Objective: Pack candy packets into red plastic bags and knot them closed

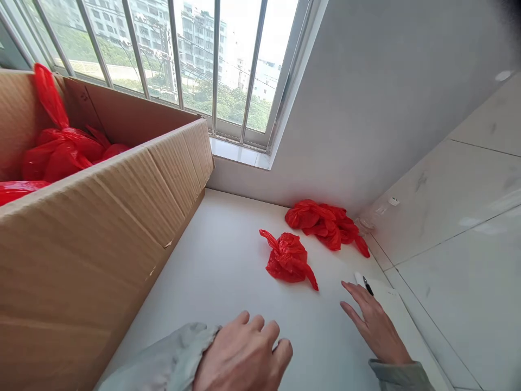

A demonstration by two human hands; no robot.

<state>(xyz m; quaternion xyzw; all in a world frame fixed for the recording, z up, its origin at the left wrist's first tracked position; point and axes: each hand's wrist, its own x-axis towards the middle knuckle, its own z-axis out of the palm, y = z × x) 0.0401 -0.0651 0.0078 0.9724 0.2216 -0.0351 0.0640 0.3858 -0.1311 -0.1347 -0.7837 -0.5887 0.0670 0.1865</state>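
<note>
On the white tabletop (pixel 228 260) lies a small red plastic bag (pixel 287 258), tied, with its twisted ends pointing to either side. My right hand (pixel 376 326) hovers to the right of that bag, thumb and fingers apart, holding nothing. Nearer to me is my left hand (pixel 246 353), back upward, its fingers loosely bent and slightly apart. Nothing shows in its grasp, though the palm is hidden. Neither hand touches the bag. Further back, crumpled red plastic bags (pixel 325 222) lie in a heap against the wall.
A large open cardboard box (pixel 134 217) fills the left side, with tied red bags (pixel 65 152) inside. A black pen (pixel 368 285) lies by white paper (pixel 386 296) beyond my right hand. A clear plastic bottle (pixel 368 221) stands in the corner. Behind is a barred window (pixel 215 65).
</note>
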